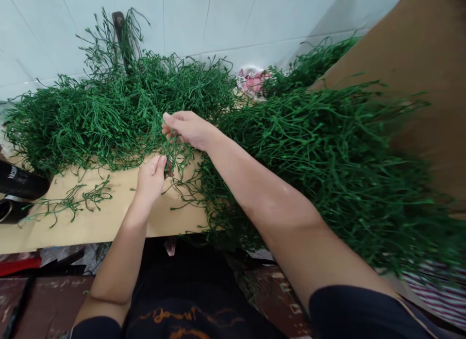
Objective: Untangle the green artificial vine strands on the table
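Observation:
Thin green branching stems, which look like plastic plant stems, lie in a tangled heap [120, 115] along the wall and in a larger pile [313, 149] on the right. My left hand [152, 176] is closed on a small bunch of green stems [177, 154] above the cardboard. My right hand [191, 129], a little higher and to the right, pinches the upper part of the same bunch; its fingertips are partly hidden. A few loose stems [85, 198] lie to the left of my left hand on the brown cardboard sheet [109, 227].
A black cylindrical bottle [22, 181] and a dark round-mouthed cup [12, 210] stand at the left edge. An upright metal bar [118, 21] rises from the heap. A pink-and-white bundle [251, 80] sits by the tiled wall [189, 18]. A large cardboard panel [407, 47] leans at right.

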`<action>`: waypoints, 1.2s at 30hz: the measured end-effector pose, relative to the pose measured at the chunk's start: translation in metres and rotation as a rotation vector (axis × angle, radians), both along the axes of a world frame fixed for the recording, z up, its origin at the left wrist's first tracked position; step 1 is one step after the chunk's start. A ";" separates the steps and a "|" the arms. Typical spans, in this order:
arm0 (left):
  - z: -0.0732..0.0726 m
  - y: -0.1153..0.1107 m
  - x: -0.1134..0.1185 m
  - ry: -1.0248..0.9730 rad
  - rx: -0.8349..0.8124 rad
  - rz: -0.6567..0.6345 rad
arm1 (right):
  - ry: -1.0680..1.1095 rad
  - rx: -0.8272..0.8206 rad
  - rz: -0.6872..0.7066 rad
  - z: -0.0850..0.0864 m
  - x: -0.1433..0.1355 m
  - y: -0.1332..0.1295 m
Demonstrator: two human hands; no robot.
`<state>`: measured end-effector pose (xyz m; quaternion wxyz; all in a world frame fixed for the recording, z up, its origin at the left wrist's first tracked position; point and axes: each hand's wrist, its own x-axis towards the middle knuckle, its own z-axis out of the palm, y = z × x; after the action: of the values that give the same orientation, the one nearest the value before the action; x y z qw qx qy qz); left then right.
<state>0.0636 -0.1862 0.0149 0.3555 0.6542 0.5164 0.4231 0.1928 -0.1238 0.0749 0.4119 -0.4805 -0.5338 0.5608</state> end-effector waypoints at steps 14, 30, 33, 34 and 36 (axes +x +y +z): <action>-0.005 0.012 -0.005 0.109 0.090 0.116 | -0.345 0.171 0.136 -0.009 0.020 -0.030; 0.027 -0.061 -0.013 0.140 0.396 -0.506 | -1.308 0.652 -0.218 -0.027 0.064 0.028; 0.041 -0.069 -0.007 0.233 0.401 -0.588 | -1.079 0.504 -0.322 -0.021 0.072 0.040; 0.043 -0.068 -0.002 0.298 0.380 -0.598 | -1.007 0.518 -0.275 -0.018 0.070 0.040; 0.042 -0.063 0.012 0.472 0.340 -0.640 | -0.880 0.577 -0.143 -0.011 0.061 0.034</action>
<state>0.0759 -0.2487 0.0569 0.2281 0.9095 0.2777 0.2092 0.2537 -0.0896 0.0643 0.3014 -0.5728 -0.7547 0.1072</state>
